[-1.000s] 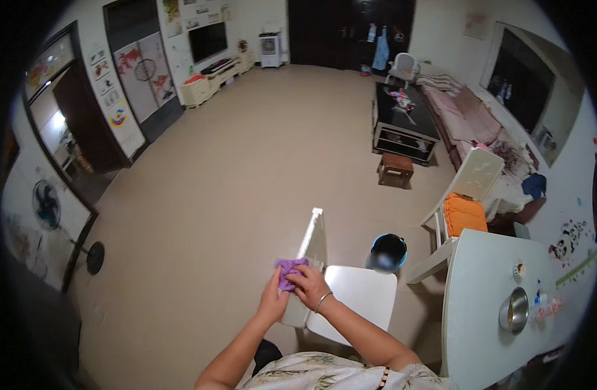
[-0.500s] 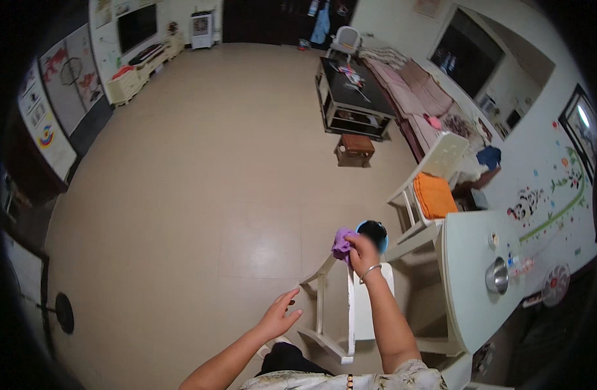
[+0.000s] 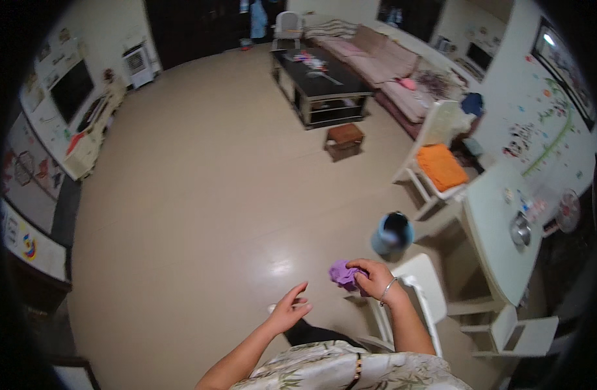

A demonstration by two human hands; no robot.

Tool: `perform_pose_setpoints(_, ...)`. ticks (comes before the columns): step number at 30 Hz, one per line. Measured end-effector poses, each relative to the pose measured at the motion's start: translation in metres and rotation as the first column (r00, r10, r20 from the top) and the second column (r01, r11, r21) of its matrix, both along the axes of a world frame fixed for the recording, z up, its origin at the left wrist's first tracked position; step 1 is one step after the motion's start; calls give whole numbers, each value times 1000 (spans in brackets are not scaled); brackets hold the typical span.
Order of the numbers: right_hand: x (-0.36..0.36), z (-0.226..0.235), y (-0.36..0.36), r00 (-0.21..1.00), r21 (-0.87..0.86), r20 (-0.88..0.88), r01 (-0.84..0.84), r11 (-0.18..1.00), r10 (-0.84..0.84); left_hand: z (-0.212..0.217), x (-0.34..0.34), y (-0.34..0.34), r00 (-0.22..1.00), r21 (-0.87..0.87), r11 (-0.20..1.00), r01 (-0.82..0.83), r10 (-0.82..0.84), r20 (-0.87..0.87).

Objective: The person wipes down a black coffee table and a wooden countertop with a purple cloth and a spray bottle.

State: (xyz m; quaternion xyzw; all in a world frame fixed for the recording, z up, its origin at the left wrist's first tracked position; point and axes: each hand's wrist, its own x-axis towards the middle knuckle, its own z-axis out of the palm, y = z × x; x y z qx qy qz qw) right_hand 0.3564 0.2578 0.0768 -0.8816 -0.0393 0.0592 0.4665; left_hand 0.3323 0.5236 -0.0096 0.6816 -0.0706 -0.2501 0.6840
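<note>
My right hand (image 3: 372,278) is closed around a crumpled purple cloth (image 3: 342,273), held above the floor just left of a white chair (image 3: 421,279). A thin bracelet sits on that wrist. My left hand (image 3: 290,311) hovers lower and to the left with its fingers apart and nothing in it. Both hands are over the beige floor, a short way apart.
A blue bucket (image 3: 392,233) stands beyond the chair. A pale table (image 3: 495,240) with a metal bowl (image 3: 521,230) is at the right, another white chair with an orange cushion (image 3: 441,166) behind it. A black coffee table (image 3: 320,81), small brown stool (image 3: 344,140) and sofa (image 3: 389,65) lie farther off.
The view has swung to the right. My left hand let go of the cloth and dropped away; my right hand keeps the purple cloth and has moved beside the white chair.
</note>
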Motion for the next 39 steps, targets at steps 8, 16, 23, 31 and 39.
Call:
perform_pose_setpoints(8,169,-17,282,950,835,-67,-113,538,304,46,158,209,861,-425,750,-508,452,-233)
perform_pose_setpoints(16,298,-32,571,870,750,-143,-217,625,473,46,253,470,776,-755,325,-570,516,-363)
perform_pose_setpoints(23,429,12,784,829,562,-45,-441,700,558,96,351,678,825,-894,42,-446,408,-392)
perform_pose_setpoints(31,562,-16,949,691,861,-322,-70,504,647,86,475,856,719,-743,296,-600,608,-338)
perform_pose_setpoints(39,761,-17,1193,543,954,-293,118,274,787,72,644,1088,599,-441,435,-785,714,-362)
